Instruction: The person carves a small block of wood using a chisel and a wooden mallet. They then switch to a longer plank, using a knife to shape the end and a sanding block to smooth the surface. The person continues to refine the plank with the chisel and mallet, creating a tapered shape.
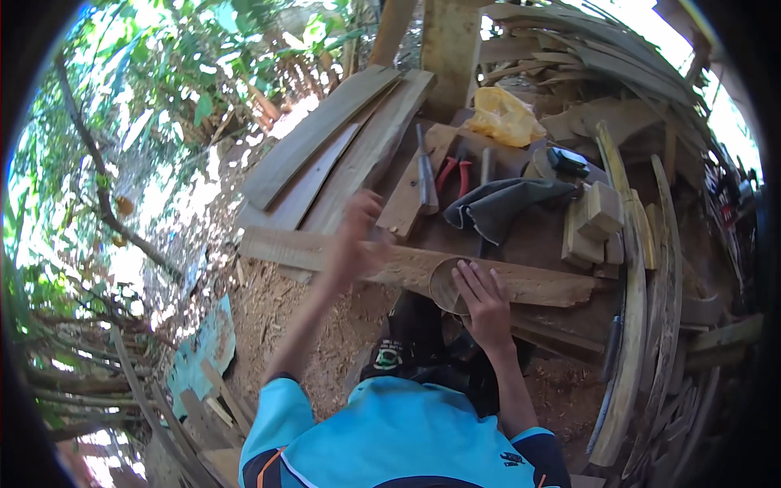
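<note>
1. Resting flat on a round wooden piece (446, 286), the right hand (486, 302) has its fingers (476, 276) stretched out and slightly spread, pressing down on the disc rather than gripping it.
2. The round wooden piece lies against the near edge of a long rough plank (521, 283) that runs across the tabletop (537, 232) from left to right.
3. The left hand (355, 244) is raised above the left part of that plank and shows as a blur; I cannot tell whether its fingers are spread or pressed together, nor whether they hold anything.
4. Behind the plank, red-handled pliers (454, 172) lie on the tabletop beside a metal hand tool (426, 180), which rests on a short board.
5. A dark grey cloth (503, 205) is bunched just right of the pliers, and a crumpled yellow bag (504, 118) sits farther back.
6. Small wooden blocks (598, 218) are stacked near the cloth on the right, with a dark tool (567, 161) behind them.
7. Several long boards (342, 146) lean across the left back of the tabletop, and curved wooden strips (643, 309) line the right side.
8. Sawdust and shavings (325, 325) cover the ground below, next to a blue-green scrap (207, 346).
</note>
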`<state>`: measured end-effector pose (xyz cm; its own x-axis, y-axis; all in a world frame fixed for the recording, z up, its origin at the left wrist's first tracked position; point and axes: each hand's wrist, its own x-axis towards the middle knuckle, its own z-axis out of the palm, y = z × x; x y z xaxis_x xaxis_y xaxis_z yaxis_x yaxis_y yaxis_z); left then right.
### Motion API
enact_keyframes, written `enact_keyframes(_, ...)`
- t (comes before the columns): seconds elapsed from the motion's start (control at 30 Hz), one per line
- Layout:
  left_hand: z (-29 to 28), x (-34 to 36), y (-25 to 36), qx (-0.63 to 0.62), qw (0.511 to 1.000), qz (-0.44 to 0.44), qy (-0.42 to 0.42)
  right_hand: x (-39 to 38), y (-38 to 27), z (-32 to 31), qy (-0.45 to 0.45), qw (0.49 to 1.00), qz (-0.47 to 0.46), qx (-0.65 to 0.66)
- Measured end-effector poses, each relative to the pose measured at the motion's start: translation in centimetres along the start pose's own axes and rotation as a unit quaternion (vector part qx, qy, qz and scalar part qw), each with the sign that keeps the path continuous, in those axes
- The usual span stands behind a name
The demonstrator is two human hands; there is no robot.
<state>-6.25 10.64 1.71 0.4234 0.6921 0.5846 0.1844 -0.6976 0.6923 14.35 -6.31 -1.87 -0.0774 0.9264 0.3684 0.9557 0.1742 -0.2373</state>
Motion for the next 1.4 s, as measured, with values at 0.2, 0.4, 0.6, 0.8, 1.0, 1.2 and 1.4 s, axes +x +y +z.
enact_keyframes(0.2, -14.7, 6.8, -12.8, 0.478, 0.829, -0.285, -0.049, -5.2, 7.3, -2.7, 0.183, 0.936, 0.297, 0.054)
enact_keyframes(0.4, -12.7, 5.7, -15.5, 0.431, 0.854, -0.278, -0.086, -5.0, 5.3, -1.7, 0.064, 0.964, 0.234, -0.109)
enact_keyframes(0.6, -12.7, 5.9, -14.7, 0.436, 0.855, -0.268, -0.083, -4.6, 4.7, -1.7, 0.084, 0.966, 0.236, -0.058)
enact_keyframes(0.8, -9.9, 3.2, -9.2, 0.382, 0.920, -0.068, -0.048, -4.4, 5.2, -2.7, 0.077, 0.973, 0.218, -0.005)
enact_keyframes(1.0, 0.8, -3.4, 1.7, 0.357, 0.892, 0.096, -0.262, -5.3, 7.6, -3.6, 0.114, 0.976, 0.186, -0.018)
enact_keyframes(1.2, 1.3, -3.3, 1.7, 0.355, 0.892, 0.093, -0.263, -6.4, 9.1, -4.4, 0.193, 0.899, 0.385, 0.080)
enact_keyframes(1.4, 1.2, -3.4, 1.6, 0.337, 0.892, 0.066, -0.296, -7.1, 8.4, -4.3, 0.267, 0.861, 0.418, 0.111)
